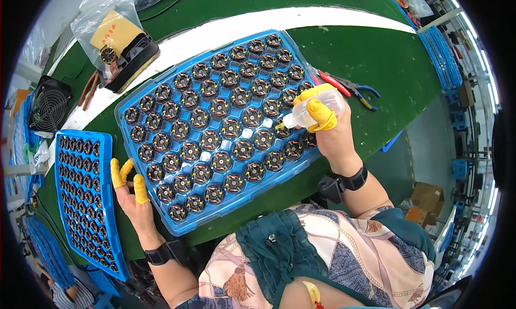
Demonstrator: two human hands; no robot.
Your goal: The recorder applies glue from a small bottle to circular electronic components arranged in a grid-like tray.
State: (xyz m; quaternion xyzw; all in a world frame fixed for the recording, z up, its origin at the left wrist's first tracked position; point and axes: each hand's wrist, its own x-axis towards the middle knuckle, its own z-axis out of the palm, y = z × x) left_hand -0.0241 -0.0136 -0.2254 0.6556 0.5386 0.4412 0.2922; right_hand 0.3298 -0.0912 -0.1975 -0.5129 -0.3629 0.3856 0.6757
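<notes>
A blue tray (189,227) holds rows of round black parts with copper-coloured windings and yellow bits, which look like motor stators (231,128). My right hand (329,115), in yellow finger cots, is closed around a translucent squeeze bottle (317,108). The bottle's narrow tip points down to the left, over a stator near the tray's right side; whether it touches cannot be made out. At the tray's left edge is my left hand (133,193), also in yellow finger cots, with its fingers apart and nothing held.
Red-handled and blue-handled pliers (355,88) lie right of the tray. Another blue tray of stators (110,201) stands at the left, near a black fan (49,104). Behind are a black box (129,64) with a watch, and a plastic bag (99,13). Blue trays (441,56) are stacked far right.
</notes>
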